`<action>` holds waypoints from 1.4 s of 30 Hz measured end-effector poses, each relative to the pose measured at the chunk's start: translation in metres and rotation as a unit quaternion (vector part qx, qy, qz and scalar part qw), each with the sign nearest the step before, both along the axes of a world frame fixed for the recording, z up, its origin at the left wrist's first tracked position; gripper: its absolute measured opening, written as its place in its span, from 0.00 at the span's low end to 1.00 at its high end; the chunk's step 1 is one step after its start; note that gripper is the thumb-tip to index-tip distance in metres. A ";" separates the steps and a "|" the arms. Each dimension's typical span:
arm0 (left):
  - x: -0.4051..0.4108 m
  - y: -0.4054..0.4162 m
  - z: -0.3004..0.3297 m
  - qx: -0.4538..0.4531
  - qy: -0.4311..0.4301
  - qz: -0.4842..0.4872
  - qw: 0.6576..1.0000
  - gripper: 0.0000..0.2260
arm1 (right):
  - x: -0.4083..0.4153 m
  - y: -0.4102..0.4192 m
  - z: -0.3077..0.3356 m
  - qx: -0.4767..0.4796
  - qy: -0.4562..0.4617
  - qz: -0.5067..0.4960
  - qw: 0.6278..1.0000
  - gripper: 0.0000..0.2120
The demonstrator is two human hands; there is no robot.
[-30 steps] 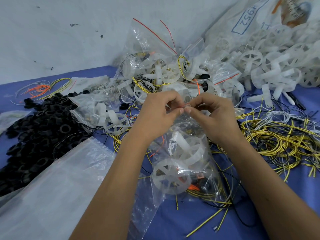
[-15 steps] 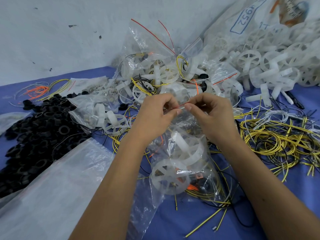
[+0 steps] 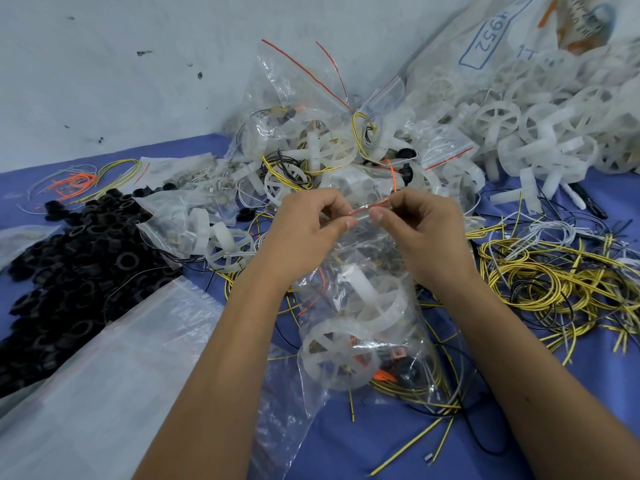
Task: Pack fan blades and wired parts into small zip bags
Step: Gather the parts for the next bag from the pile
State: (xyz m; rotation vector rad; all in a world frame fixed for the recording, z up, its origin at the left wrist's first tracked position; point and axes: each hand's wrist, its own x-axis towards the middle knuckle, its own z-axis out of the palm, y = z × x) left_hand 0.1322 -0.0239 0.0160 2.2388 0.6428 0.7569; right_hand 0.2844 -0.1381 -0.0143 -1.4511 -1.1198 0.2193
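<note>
A small clear zip bag [image 3: 363, 317] hangs between my hands above the blue table. Inside it lie two white fan blades [image 3: 337, 358], orange and yellow wires and a small black part. My left hand [image 3: 308, 226] pinches the left part of the bag's red-lined zip strip between thumb and fingers. My right hand [image 3: 420, 225] pinches the same strip a little to the right. A short length of the strip shows between my thumbs.
A heap of filled zip bags [image 3: 311, 143] lies just beyond my hands. Loose white fan blades [image 3: 540, 133] pile up at the back right, yellow and black wires [image 3: 540, 275] at right. Black rings [image 3: 69, 258] cover the left. A large plastic sheet [image 3: 97, 382] lies at front left.
My hands have drawn slightly apart along the zip strip, so more of the red-lined strip shows between my thumbs. The bag hangs in the same place.
</note>
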 end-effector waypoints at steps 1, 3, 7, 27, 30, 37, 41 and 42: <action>0.000 0.000 0.000 0.005 0.008 -0.002 1.000 0.02 | 0.000 0.000 0.000 -0.001 0.004 0.001 1.000 0.03; 0.000 0.000 0.001 0.015 0.017 -0.007 1.000 0.02 | -0.002 0.001 0.000 -0.004 0.009 0.008 1.000 0.03; 0.002 -0.001 0.001 0.047 0.030 -0.021 0.998 0.02 | -0.007 0.003 -0.001 -0.009 -0.002 0.026 1.000 0.03; -0.005 0.003 0.005 0.047 0.040 -0.016 0.998 0.01 | -0.007 0.003 -0.002 0.025 0.095 0.074 0.992 0.05; -0.009 0.007 0.004 0.045 0.036 -0.005 0.998 0.01 | -0.007 0.002 -0.001 0.031 0.099 0.068 0.992 0.06; -0.006 0.004 0.004 0.072 0.073 -0.013 0.995 0.02 | -0.005 0.001 -0.004 -0.023 0.061 0.063 0.996 0.04; -0.007 0.005 0.005 0.069 0.060 -0.013 0.996 0.01 | -0.006 0.001 -0.002 -0.018 0.054 0.059 0.997 0.06; -0.009 0.006 0.005 0.071 0.058 -0.011 0.996 0.01 | -0.006 0.001 -0.002 -0.018 0.056 0.055 0.997 0.07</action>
